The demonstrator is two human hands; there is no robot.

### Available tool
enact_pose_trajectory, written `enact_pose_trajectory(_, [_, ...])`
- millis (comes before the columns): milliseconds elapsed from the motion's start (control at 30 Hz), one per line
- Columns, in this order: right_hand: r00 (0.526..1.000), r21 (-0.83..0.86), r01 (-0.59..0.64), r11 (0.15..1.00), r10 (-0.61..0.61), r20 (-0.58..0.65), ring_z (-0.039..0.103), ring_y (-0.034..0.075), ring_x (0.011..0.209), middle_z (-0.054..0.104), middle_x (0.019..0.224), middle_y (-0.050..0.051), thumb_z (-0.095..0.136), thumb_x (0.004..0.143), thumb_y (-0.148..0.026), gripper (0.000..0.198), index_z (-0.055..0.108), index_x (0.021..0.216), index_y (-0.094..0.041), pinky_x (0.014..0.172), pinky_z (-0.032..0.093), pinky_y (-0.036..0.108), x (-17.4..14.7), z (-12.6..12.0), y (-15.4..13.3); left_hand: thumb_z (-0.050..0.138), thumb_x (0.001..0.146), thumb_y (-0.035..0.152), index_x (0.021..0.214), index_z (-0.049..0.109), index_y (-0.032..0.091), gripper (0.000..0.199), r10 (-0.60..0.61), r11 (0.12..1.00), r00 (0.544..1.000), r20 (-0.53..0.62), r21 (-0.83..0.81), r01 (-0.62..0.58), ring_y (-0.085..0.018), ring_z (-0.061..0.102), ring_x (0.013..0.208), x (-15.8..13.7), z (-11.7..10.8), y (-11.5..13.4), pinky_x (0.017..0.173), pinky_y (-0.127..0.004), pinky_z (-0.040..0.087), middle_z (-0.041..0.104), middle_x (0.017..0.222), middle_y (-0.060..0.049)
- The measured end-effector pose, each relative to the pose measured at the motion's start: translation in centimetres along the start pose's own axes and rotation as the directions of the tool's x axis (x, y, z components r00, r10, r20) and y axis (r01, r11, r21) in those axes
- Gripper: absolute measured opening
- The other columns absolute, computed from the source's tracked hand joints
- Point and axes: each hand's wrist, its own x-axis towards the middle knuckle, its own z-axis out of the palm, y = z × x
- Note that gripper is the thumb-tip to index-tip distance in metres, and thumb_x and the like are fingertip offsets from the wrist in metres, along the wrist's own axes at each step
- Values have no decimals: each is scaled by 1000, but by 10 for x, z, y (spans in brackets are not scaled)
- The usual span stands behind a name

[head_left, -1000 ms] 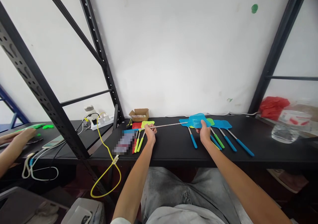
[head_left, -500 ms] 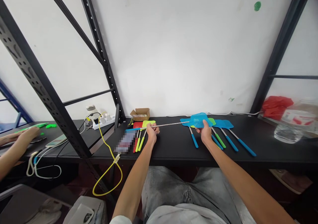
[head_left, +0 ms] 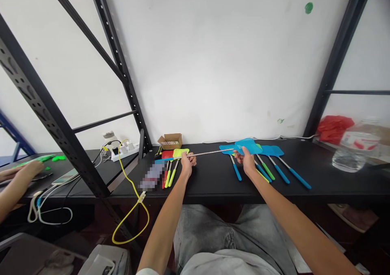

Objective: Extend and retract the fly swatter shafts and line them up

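A blue fly swatter [head_left: 250, 146] with a thin metal rod is held level above the black table, its handle to the left and its head to the right. My left hand [head_left: 188, 164] is closed around the rod near the blue handle. At the other end, my right hand [head_left: 248, 161] pinches the lower edge of the head. Below and right of that hand lie several fly swatters with blue and green handles [head_left: 283, 174]. Close to my left hand are a red swatter [head_left: 167, 154] and yellow-green swatters [head_left: 182, 152], partly behind the held handle.
A small open cardboard box [head_left: 170, 141] stands by the wall. Left of it are a pixelated flat object [head_left: 151, 177], a yellow cable [head_left: 129, 177] and a power strip [head_left: 125, 151]. A water bottle [head_left: 350, 153] and red bag [head_left: 334, 128] stand right. Another person's hand [head_left: 32, 169] works far left.
My right hand has shifted on the blue head, its thumb moving from the mesh towards the lower left edge. The left hand keeps its hold on the rod. The view has shifted slightly.
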Motion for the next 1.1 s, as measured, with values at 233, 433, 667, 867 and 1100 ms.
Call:
enact_pose_trajectory(233, [989, 109, -62, 992, 75, -125, 42, 9, 40, 62, 57, 3, 67, 77, -51, 38, 51, 61, -20, 39, 29, 28, 6, -4, 3, 45, 89, 48, 55, 27, 21, 47, 125, 992, 981, -151, 33, -122, -6, 16, 38, 2, 0, -3, 40, -21, 14, 18, 47, 8])
enact_pose_trajectory(433, [986, 108, -55, 993, 71, -151, 42, 10, 38, 61, 53, 2, 70, 74, -52, 39, 49, 60, -21, 38, 30, 28, 5, -2, 0, 36, 91, 48, 57, 22, 22, 46, 220, 975, 936, -273, 35, -219, -6, 13, 38, 3, -5, 0, 40, -21, 13, 15, 50, 7])
enact_pose_trajectory(667, [992, 80, -95, 992, 101, -77, 42, 9, 42, 55, 53, 1, 65, 77, -55, 40, 61, 61, -19, 38, 30, 27, 3, -4, 2, 44, 88, 45, 53, 24, 22, 46, 124, 990, 988, -95, 77, -116, -6, 15, 38, 4, -5, -6, 40, -22, 15, 16, 47, 7])
enact_pose_trajectory(867, [992, 83, -109, 991, 113, -46, 41, 9, 42, 54, 52, 1, 60, 79, -60, 45, 60, 59, -20, 39, 30, 26, 7, -6, 5, 36, 88, 47, 50, 26, 23, 46, 23, 992, 999, 39, 119, -27, -7, 14, 38, 6, -4, -9, 39, -22, 13, 18, 43, 6])
enact_pose_trajectory(1100, [992, 82, -124, 989, 126, -19, 43, 10, 44, 53, 51, 1, 60, 77, -63, 48, 57, 57, -20, 41, 33, 25, 5, -5, 2, 32, 90, 45, 50, 25, 23, 46, -30, 989, 995, 91, 145, 16, -8, 14, 38, 5, -2, -7, 40, -23, 14, 17, 42, 6])
